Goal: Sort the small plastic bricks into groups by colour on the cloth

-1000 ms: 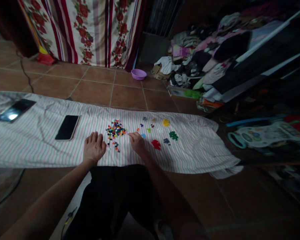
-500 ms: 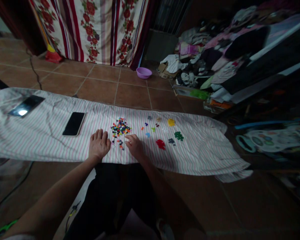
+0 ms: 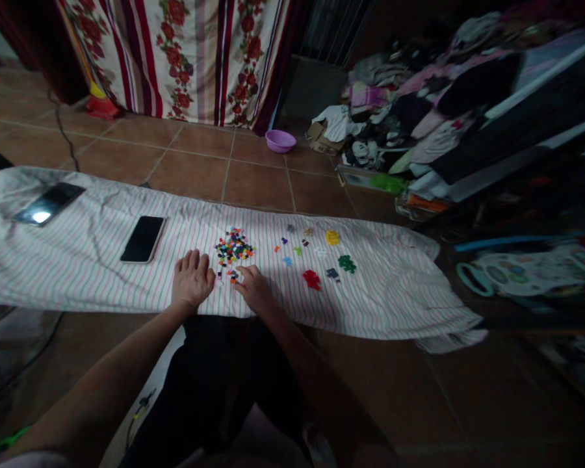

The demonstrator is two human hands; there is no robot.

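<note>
Right hand (image 3: 256, 290) has shifted left, thumb and finger apart just beside loose pieces (image 3: 233, 276); left hand (image 3: 192, 279) lies flat.

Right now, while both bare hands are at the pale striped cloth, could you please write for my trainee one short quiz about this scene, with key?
1. Which hand is nearer to the heap of small bright red pieces?
2. True or false: the round purple basin stands on the brown tiled floor.
3. Fill in: the pale-edged black rectangular phone lies to the ___ of the mixed multicoloured heap.
Key: 1. the right hand; 2. true; 3. left.
</note>
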